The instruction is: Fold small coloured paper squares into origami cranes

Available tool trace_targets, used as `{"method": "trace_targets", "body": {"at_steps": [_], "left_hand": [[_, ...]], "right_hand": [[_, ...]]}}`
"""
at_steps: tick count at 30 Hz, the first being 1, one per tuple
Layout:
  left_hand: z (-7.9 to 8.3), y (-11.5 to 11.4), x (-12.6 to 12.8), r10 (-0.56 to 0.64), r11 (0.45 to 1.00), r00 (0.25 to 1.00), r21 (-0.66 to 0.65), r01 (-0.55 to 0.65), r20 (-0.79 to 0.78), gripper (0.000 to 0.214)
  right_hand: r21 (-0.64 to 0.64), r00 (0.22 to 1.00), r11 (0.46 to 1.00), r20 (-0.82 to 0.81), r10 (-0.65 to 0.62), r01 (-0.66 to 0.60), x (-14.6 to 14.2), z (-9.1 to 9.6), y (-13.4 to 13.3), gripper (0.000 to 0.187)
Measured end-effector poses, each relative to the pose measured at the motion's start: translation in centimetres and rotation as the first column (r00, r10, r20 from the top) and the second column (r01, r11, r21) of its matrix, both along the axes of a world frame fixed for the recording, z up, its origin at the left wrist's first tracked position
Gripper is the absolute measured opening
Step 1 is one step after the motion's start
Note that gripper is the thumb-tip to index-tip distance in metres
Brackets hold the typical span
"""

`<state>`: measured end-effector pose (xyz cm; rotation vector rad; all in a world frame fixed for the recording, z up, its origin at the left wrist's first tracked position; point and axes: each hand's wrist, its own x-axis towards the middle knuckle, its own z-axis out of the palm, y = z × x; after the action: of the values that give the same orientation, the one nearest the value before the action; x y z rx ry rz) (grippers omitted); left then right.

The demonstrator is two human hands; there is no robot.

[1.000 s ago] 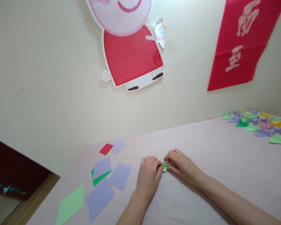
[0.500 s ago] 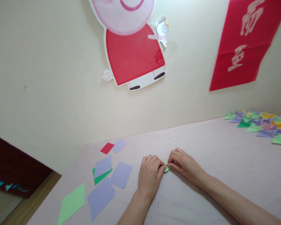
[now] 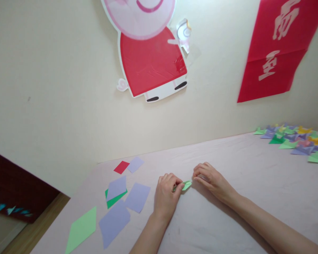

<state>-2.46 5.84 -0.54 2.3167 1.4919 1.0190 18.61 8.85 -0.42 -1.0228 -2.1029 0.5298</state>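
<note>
A small folded piece of green paper [image 3: 186, 185] lies low over the pale pink surface [image 3: 228, 218]. My left hand [image 3: 165, 197] pinches its left end, fingers curled round it. My right hand [image 3: 210, 178] sits just to the right of the paper, fingers curled and pressed together, no longer touching it as far as I can see.
Flat paper sheets lie to the left: several lilac ones [image 3: 113, 220], a light green one [image 3: 81, 229], a dark green one [image 3: 115, 200] and a red one [image 3: 121, 167]. A heap of folded coloured papers [image 3: 296, 141] sits far right by the wall. The surface's edge drops off at left.
My right hand has let go of the green paper and drawn slightly right and up. My left hand keeps hold of the paper, which now shows more between the hands.
</note>
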Motion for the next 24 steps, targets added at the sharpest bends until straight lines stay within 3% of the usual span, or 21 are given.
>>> {"method": "trace_targets", "body": {"at_steps": [3, 8, 17, 24], "left_hand": [[0.1, -0.2, 0.5, -0.043, 0.999, 0.999, 0.014, 0.043, -0.005, 0.013], [0.3, -0.4, 0.9, -0.044, 0.999, 0.999, -0.003, 0.044, 0.008, 0.015], [0.2, 0.0, -0.1, 0.058, 0.998, 0.990, -0.027, -0.055, 0.129, 0.015], [0.7, -0.6, 1.2, 0.074, 0.993, 0.960, 0.067, -0.095, 0.269, 0.014]], "right_hand": [[0.001, 0.998, 0.998, 0.019, 0.055, -0.055, -1.0, -0.2, -0.5, 0.013], [-0.012, 0.998, 1.000, 0.061, 0.025, -0.024, -1.3, -0.3, -0.6, 0.023], [-0.049, 0.988, 0.997, -0.141, -0.058, 0.052, -0.3, 0.2, -0.4, 0.022], [-0.299, 0.962, 0.954, -0.253, -0.103, 0.024, -3.0, -0.4, -2.0, 0.021]]}}
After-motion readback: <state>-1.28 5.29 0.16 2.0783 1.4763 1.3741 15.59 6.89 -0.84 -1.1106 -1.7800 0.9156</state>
